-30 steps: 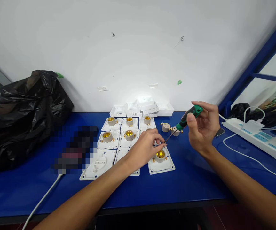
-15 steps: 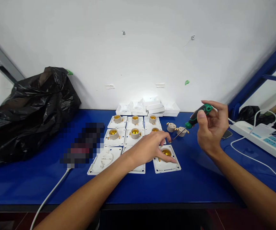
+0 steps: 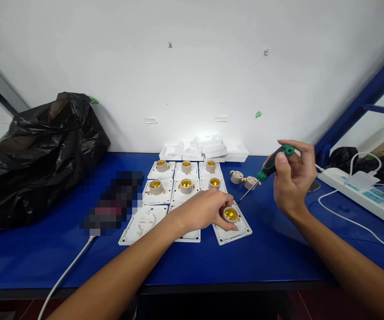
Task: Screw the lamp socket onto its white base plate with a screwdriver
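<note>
My left hand (image 3: pixel 208 208) reaches over a square white plate (image 3: pixel 227 235) at the front right of the group. Its thumb and fingers close round the lamp socket (image 3: pixel 231 214) on that plate, a pale ring with a gold threaded inside. In my right hand (image 3: pixel 295 178) I grip a green and black screwdriver (image 3: pixel 273 163), its thin shaft slanting down to the left. The tip is beside the far side of the socket, near my left fingertips; what it touches is too small to tell. Two loose sockets (image 3: pixel 236 177) lie behind the shaft.
More white plates (image 3: pixel 145 224) lie in rows to the left, several carrying sockets (image 3: pixel 186 186). White boxes (image 3: pixel 236 153) stand against the wall. A black plastic bag (image 3: pixel 45 155) and a blurred-out object with a white cable (image 3: pixel 66 271) are left. A power strip (image 3: pixel 365 193) lies right.
My left fingers have drawn in from a wide spread to close round the socket. The screwdriver tip has lowered slightly towards the plate. The view has shifted a little.
</note>
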`<state>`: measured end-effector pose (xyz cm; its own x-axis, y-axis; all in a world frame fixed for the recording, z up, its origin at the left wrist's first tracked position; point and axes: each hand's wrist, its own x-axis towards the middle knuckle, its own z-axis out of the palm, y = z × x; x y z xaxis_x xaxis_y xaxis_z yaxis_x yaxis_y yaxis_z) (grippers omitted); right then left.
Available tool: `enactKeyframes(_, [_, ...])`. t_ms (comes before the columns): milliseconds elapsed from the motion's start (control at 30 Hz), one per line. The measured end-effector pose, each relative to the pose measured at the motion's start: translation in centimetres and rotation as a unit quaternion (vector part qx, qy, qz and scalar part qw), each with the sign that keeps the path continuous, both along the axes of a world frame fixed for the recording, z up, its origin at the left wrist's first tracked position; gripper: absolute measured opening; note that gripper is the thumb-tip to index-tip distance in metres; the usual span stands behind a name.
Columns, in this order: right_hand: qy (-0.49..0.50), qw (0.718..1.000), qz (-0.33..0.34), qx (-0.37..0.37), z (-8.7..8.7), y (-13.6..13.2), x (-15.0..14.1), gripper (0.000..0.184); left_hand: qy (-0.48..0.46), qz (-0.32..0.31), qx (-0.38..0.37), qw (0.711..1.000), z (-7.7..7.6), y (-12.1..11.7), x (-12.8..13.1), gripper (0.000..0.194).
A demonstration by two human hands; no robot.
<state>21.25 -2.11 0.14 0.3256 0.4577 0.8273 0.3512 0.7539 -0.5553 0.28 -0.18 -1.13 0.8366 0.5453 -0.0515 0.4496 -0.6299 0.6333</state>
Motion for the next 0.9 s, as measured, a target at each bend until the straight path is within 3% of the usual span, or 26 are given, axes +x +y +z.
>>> enactKeyframes(167, [-0.041,0.999,0.016,-0.01,0.0,-0.5,-0.6,0.019,0.005,0.014,0.014,1.0,-0.3,0.0,0.1,0.055])
enactKeyframes(500, [-0.097,0.994,0.051,-0.015,-0.7,-1.2,-1.2,0.025,0.046,-0.011,0.132,0.99,0.1,-0.3,0.2,0.057])
enactKeyframes(800, [-0.063,0.997,0.035,-0.028,-0.1,-1.0,-0.9,0.019,-0.01,-0.059,0.011,0.998,0.7,0.4,-0.7,0.026])
enactKeyframes(900, [-0.054,0.998,0.034,-0.025,0.2,-1.1,-1.0,0.017,-0.009,-0.049,-0.007,0.999,0.8,0.2,-0.5,0.031])
